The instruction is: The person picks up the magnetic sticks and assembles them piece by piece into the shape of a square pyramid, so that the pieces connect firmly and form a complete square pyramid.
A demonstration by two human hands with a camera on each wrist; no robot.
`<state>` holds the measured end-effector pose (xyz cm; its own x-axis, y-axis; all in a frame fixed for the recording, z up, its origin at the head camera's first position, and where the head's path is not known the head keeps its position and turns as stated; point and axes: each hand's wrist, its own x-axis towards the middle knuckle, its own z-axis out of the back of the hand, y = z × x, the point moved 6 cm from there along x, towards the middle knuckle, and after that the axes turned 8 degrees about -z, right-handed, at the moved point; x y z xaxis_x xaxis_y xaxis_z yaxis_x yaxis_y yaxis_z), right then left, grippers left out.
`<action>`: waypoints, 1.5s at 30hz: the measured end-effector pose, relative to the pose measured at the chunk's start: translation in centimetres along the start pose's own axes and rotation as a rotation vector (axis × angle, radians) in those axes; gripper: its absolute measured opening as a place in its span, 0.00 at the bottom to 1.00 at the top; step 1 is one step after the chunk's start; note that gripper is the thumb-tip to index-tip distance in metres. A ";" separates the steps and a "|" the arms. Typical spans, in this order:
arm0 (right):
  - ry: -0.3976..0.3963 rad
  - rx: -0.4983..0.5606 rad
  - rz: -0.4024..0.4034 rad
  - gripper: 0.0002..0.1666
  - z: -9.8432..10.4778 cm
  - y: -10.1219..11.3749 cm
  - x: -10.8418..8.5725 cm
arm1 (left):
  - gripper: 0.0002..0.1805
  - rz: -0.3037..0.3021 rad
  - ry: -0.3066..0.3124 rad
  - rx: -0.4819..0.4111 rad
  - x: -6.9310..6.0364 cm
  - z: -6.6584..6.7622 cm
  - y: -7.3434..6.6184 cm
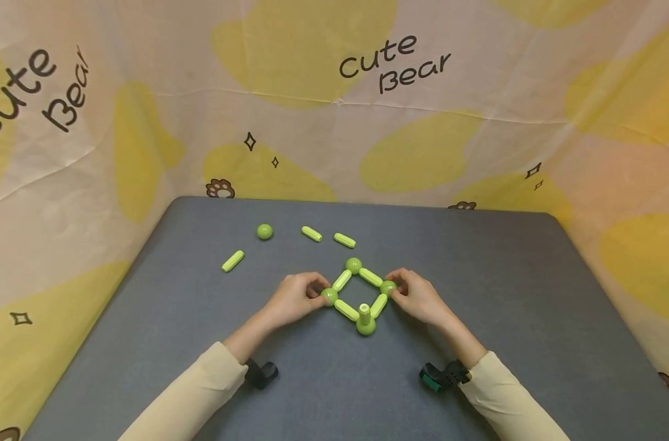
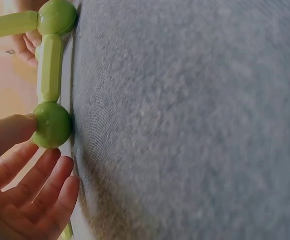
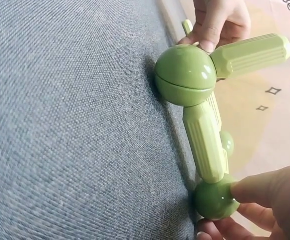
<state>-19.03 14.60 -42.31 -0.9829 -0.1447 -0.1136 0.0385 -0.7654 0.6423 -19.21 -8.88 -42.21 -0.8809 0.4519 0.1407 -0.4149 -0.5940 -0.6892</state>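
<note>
Four green balls joined by four light green rods form a diamond on the grey table. From the near ball [image 1: 365, 326] a further rod [image 1: 364, 313] stands up. My left hand [image 1: 296, 299] pinches the left ball [image 1: 329, 296] between thumb and fingers; the left wrist view shows the thumb on that ball [image 2: 53, 126]. At the opposite corner, my right hand [image 1: 420, 298] pinches the right ball [image 1: 388, 288], its thumb on the ball [image 3: 216, 199] in the right wrist view. The far ball [image 1: 353, 265] is untouched.
Beyond the diamond lie two loose rods [image 1: 311, 234] [image 1: 344, 240]. A loose ball [image 1: 265, 231] and another rod [image 1: 232, 261] are at the back left of the table [image 1: 163, 306]. A patterned cloth [image 1: 290, 122] hangs behind and at the sides.
</note>
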 end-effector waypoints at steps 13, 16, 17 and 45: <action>-0.003 0.000 0.022 0.15 0.0 0.1 0.3 | 0.13 0.016 -0.173 0.165 -1.5 6.1 1.9; -0.001 -0.001 0.020 0.15 0.1 0.1 0.3 | 0.14 0.022 -0.223 0.192 -1.9 7.7 2.5; 0.000 -0.002 0.020 0.15 0.1 0.1 0.3 | 0.14 0.025 -0.240 0.199 -2.1 8.2 2.7; 0.011 0.022 0.033 0.16 -0.2 -0.4 0.1 | 0.22 0.376 -0.320 0.286 -3.5 12.6 11.0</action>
<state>-19.13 14.75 -42.72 -0.9792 -0.1767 -0.0999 0.0671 -0.7462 0.6623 -23.59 -25.35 -41.36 -0.9866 -0.0233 0.1617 -0.0651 -0.8519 -0.5196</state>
